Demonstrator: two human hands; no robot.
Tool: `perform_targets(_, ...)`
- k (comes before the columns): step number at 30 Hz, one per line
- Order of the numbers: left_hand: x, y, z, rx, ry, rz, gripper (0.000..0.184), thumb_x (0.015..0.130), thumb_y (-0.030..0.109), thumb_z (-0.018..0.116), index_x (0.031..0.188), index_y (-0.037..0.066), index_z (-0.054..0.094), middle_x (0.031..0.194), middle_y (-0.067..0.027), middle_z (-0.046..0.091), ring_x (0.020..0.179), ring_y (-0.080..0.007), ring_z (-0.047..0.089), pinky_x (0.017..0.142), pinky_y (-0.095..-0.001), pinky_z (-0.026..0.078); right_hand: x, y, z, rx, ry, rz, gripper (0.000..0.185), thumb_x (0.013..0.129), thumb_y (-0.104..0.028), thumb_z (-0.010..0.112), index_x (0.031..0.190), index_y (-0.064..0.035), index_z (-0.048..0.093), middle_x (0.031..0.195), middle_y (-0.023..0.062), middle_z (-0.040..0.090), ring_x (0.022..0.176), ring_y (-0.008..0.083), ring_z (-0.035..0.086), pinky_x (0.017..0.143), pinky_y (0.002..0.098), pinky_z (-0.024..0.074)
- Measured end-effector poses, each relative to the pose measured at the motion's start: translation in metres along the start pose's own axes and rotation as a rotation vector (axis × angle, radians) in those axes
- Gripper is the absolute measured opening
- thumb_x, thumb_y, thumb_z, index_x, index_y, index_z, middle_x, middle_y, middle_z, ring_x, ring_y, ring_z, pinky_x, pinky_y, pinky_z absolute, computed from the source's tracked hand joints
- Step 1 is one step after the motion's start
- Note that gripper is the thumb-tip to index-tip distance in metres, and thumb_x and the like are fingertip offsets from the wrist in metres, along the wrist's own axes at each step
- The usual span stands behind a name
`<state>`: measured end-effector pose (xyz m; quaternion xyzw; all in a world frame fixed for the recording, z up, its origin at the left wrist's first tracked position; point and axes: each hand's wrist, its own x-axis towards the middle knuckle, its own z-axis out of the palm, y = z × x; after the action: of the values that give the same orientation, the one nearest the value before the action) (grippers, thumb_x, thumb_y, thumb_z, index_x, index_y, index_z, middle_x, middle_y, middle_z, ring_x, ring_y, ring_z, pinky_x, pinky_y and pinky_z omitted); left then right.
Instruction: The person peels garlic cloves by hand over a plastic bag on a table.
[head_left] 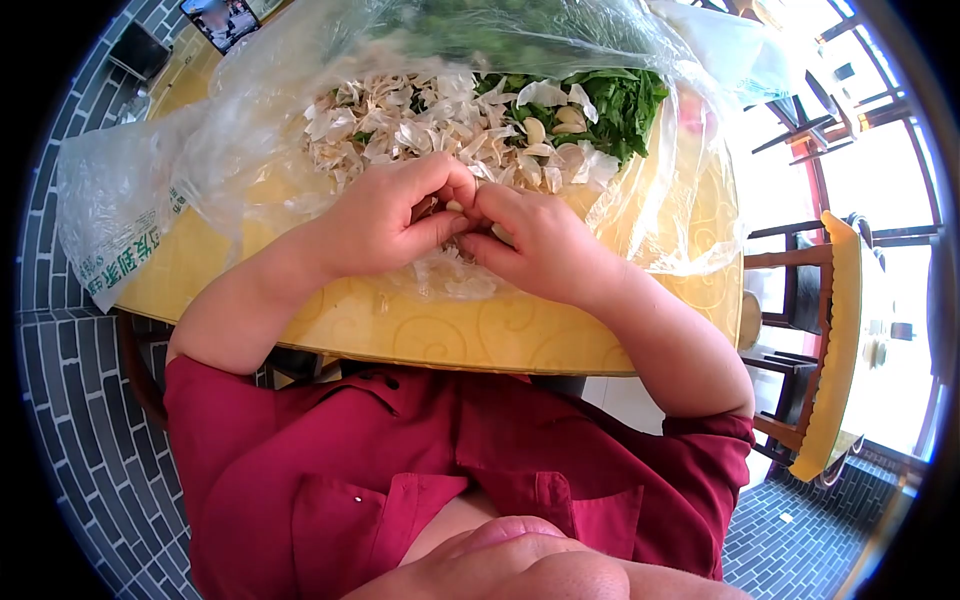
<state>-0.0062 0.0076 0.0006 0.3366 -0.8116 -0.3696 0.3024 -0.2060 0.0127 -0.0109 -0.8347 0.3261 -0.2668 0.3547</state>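
My left hand (pixel 395 215) and my right hand (pixel 535 240) meet at the near edge of a pile of garlic skins (pixel 400 130). Thumbs and fingertips of both are pinched together around a garlic clove, of which only a pale bit shows between the fingers. Just beyond my right hand, a few pale garlic cloves (pixel 536 131) lie among the skins. Dark green leaves (pixel 630 110) are beside them on the right. Everything in the pile rests on a clear plastic bag (pixel 660 215) spread over the table.
The yellow patterned tabletop (pixel 440 330) reaches close to my body. More of the bag, with green print (pixel 125 265), drapes over the left edge. Greens show blurred under plastic at the back. A phone-like screen (pixel 220 20) stands back left; another yellow-covered table (pixel 835 340) is right.
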Motion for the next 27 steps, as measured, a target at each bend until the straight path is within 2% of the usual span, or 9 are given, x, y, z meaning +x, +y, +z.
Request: perform_targets(27,-0.0017,0.0003,-0.0009,0.01,0.012,0.021,0.017,0.077,0.001,0.063,0.091,0.007,0.054,0.076,-0.0005,0.059,0.059,-0.0068,0.049,0.053,-0.0224,0.04,0.0024,-0.0011,-0.0013,-0.011,-0.007,0.005,0.018,0.076,-0.015,0.063,0.085,-0.0019,0.055,0.081,0.0156,0.061,0.076,0.0346,0.06,0.066,0.0411,0.047)
